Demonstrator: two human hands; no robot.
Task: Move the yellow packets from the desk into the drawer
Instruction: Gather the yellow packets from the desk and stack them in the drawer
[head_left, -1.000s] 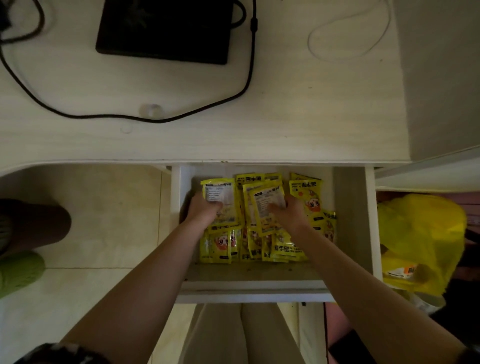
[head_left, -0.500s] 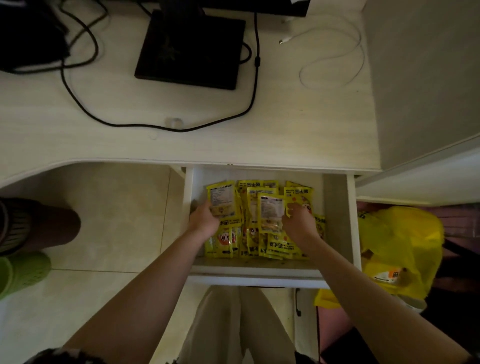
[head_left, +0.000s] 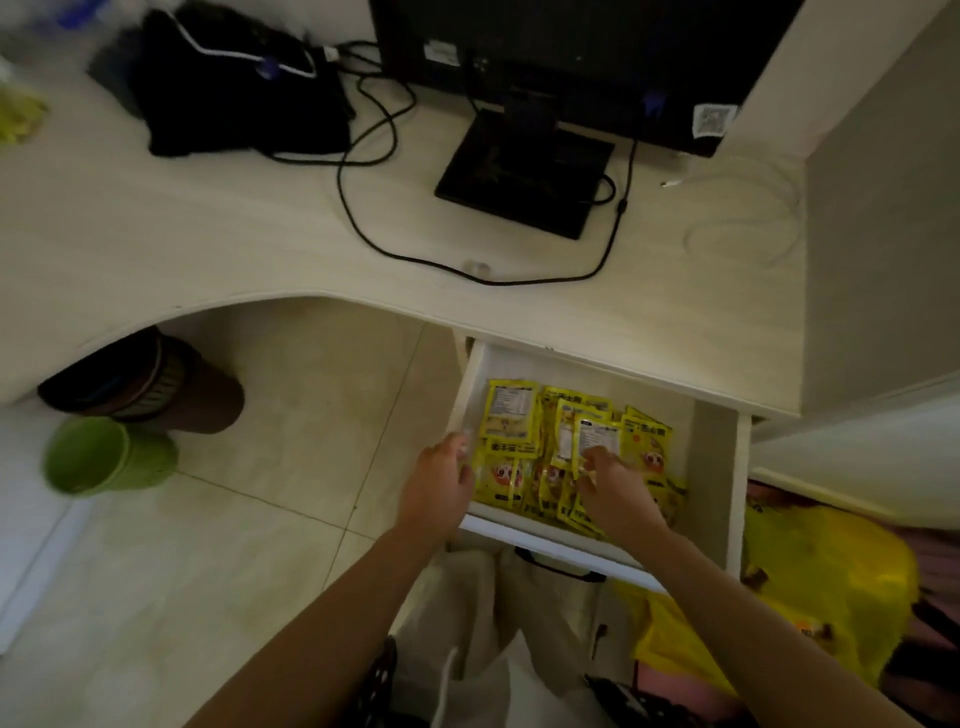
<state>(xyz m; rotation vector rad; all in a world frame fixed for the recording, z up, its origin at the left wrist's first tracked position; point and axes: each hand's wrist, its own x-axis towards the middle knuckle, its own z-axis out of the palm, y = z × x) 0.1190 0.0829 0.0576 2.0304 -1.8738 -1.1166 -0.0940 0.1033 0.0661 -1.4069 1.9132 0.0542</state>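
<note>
Several yellow packets (head_left: 511, 426) lie and lean in a heap inside the open white drawer (head_left: 470, 387) under the desk (head_left: 208, 234). My left hand (head_left: 441, 486) is at the drawer's left wall, fingers apart, holding nothing, just beside the leftmost packets. My right hand (head_left: 615, 491) is over the middle of the heap, its fingertips pinching the lower edge of a packet with a white label (head_left: 600, 439). A blurred yellow-green thing (head_left: 15, 114) sits at the desk's far left edge; I cannot tell what it is.
On the desk stand a black monitor (head_left: 571, 52) with its flat base (head_left: 524, 176), a black cable (head_left: 363, 234), a white cable (head_left: 753, 223) and a black bag (head_left: 234, 93). A green bin (head_left: 104, 457) and a brown bin (head_left: 150, 387) are under the desk. A yellow plastic bag (head_left: 831, 571) is to the right.
My left hand has come off the left packet and moved to the drawer's left wall. My right hand stays on the labelled packet. The camera has tilted up and left.
</note>
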